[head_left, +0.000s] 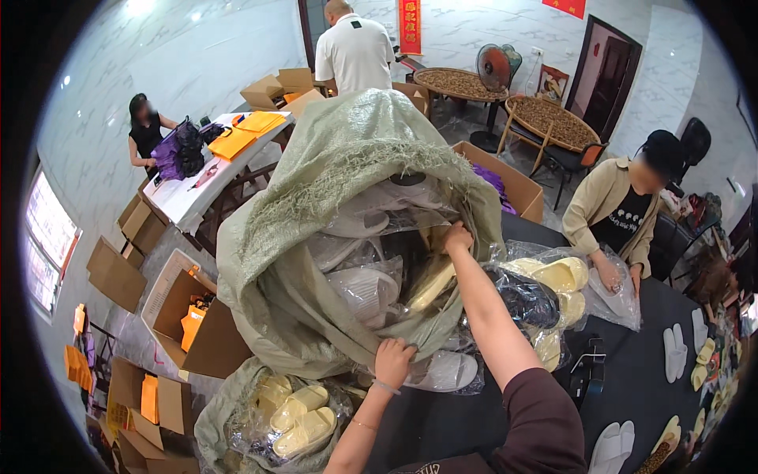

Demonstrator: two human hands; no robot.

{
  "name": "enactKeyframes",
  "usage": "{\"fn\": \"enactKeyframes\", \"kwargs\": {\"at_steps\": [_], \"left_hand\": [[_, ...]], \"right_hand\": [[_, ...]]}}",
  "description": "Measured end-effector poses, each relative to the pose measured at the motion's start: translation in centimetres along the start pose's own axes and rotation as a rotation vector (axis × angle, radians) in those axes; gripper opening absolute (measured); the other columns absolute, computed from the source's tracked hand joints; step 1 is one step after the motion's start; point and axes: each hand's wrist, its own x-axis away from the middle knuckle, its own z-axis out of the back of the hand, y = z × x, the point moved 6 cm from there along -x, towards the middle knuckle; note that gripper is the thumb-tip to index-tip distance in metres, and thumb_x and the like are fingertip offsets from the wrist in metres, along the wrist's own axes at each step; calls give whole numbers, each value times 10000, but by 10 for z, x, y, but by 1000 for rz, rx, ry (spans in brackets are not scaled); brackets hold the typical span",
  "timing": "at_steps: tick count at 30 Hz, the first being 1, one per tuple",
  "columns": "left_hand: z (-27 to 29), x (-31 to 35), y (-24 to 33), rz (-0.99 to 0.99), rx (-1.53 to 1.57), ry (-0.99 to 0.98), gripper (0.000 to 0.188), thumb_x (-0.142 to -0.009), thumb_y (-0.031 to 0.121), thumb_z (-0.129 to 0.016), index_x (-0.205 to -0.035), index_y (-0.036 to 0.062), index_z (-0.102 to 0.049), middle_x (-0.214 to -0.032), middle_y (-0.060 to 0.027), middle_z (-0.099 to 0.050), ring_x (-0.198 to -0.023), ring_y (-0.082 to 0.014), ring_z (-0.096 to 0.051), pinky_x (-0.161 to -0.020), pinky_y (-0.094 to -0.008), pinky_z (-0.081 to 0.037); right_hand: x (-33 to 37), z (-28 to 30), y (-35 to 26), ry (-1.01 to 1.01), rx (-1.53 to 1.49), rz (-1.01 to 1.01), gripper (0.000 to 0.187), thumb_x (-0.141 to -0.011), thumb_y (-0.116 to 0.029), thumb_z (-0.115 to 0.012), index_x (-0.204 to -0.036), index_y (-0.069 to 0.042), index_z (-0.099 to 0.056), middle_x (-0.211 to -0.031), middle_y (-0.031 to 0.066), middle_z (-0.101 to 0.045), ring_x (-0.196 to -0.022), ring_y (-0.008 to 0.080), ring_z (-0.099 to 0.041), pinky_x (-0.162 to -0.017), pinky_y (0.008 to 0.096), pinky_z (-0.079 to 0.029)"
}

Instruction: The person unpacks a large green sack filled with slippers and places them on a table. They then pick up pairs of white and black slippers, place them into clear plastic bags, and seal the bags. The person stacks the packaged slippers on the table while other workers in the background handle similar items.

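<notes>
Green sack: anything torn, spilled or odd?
The green sack looks frayed: its upper rim is ragged, with loose threads along it. A bagged pale slipper lies outside, near the left hand; whether it spilled, I can't tell.

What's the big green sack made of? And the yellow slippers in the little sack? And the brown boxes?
The big sack looks like woven plastic, slightly shiny, with stringy threads along its frayed edge. The yellow slippers could be foam or soft plastic: they look smooth and chunky, but I can't tell which. The brown boxes seem to be cardboard: dull, with stiff folding flaps.
</notes>
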Motion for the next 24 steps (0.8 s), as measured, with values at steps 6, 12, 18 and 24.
{"fn": "enactKeyframes", "kwargs": {"at_steps": [6, 12, 18, 24], "left_hand": [[6, 4, -4, 76, 44, 43, 225, -614, 40, -600, -818, 112, -663, -929, -77, -556, -926, -265, -539, -784, -382, -411], [0, 1, -4, 56, 47, 59, 407, -620, 23, -609, -1017, 104, -577, -1020, -99, -581, -970, -289, -556, -787, -387, -423], [-8, 13, -35, 312, -62, -70, 381, -655, 49, -597, -1030, 72, -538, -882, -125, -599, -834, -315, -581, -719, -419, -439], [7, 41, -46, 197, -109, -19, 269, -661, 76, -611, -929, 69, -621, -853, -131, -604, -799, -322, -597, -691, -416, -461]], "right_hand": [[37, 32, 0, -167, -188, 0, 425, -769, -311, -617, -1111, -70, -545, -1115, 172, -610, -1042, 333, -584, -876, 413, -463], [45, 95, 70, -181, -801, 28, 401, -633, -261, -707, -900, 34, -655, -898, 201, -663, -856, 315, -639, -768, 377, -479], [158, 229, 102, -132, -1181, 186, 332, -652, -120, -702, -926, 57, -648, -859, 124, -674, -742, 172, -627, -709, 288, -481], [208, 354, 187, 265, -1008, 287, 353, -714, -61, -673, -1041, 52, -604, -897, 121, -676, -788, 149, -625, -722, 278, -477]]}}
